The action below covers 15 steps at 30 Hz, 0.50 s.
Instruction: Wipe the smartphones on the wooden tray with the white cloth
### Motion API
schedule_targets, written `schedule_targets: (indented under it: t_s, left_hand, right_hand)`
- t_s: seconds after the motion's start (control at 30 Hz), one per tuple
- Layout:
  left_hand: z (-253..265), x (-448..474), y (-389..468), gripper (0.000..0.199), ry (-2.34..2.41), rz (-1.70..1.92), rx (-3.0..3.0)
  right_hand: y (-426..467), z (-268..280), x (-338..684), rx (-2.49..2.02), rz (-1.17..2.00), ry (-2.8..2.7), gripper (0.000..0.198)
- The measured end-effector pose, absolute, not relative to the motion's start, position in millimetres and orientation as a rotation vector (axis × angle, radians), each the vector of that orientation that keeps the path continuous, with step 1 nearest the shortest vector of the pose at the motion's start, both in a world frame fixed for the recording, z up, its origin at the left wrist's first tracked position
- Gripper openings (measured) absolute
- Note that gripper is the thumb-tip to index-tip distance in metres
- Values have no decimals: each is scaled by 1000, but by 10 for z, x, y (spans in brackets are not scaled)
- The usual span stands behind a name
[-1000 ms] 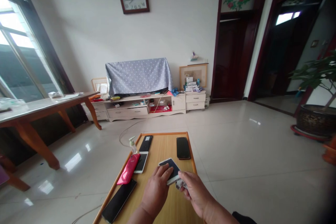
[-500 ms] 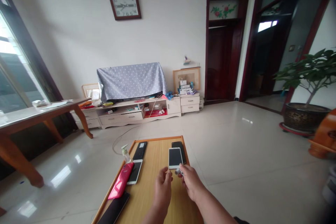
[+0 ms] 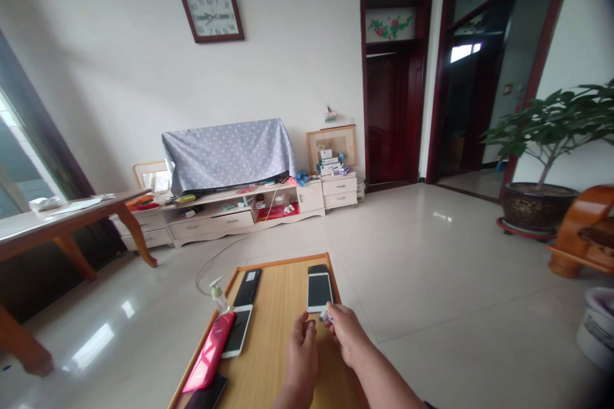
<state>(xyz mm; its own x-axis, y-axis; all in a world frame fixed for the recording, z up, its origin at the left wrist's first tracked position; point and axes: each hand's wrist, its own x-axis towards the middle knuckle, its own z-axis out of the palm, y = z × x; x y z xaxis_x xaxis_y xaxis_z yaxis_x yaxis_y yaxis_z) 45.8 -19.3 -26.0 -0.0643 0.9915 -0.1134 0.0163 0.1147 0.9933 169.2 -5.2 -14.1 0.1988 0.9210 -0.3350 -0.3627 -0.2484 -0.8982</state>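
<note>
My right hand (image 3: pixel 346 333) pinches a small grey-and-white object (image 3: pixel 324 317) between thumb and fingers; its kind is too small to make out. Close by on the left, my left hand (image 3: pixel 302 354) is closed with its fingers curled and thumb against them; whatever it may hold is hidden. Just beyond both hands a white phone (image 3: pixel 319 293) with a dark screen lies face up, partly over a black phone (image 3: pixel 317 269). Along the left side of the wooden table (image 3: pixel 273 307) are a pink phone (image 3: pixel 211 348), another white phone (image 3: pixel 238 332), and dark phones (image 3: pixel 248 286).
A pump bottle (image 3: pixel 219 300) stands at the table's left edge. Beyond are a low white cabinet (image 3: pixel 215 225) with a cloth-covered shape, and a brown table (image 3: pixel 110 201) at left. A potted plant (image 3: pixel 540 204), a carved wooden seat (image 3: pixel 580 236) and a bucket (image 3: pixel 597 329) are at right.
The view has turned slightly right, so the room and table sit further left and the bucket shows more. Both hands keep nearly the same pose, the right still pinching the small object.
</note>
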Motion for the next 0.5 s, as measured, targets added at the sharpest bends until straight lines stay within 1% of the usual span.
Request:
schedule_targets:
  t_s: [0.13,0.3,0.4,0.5]
  left_hand:
    - [-367,482,-131,75,1387,1118,1200]
    - [-383,520,-61,77,1400,1058,1229]
    - [-375,542,-16,68,1438,1047,1255]
    - [-360,562,26,56,1473,1029,1338]
  right_hand:
    - [39,-167,1716,-1294,1387,-563,35]
    - [151,-182,1724,-1344,1389,-493,36]
    - [196,-183,1723,-1388,1395,-453,34]
    - [223,-185,1725,-1420,1413,-427,26]
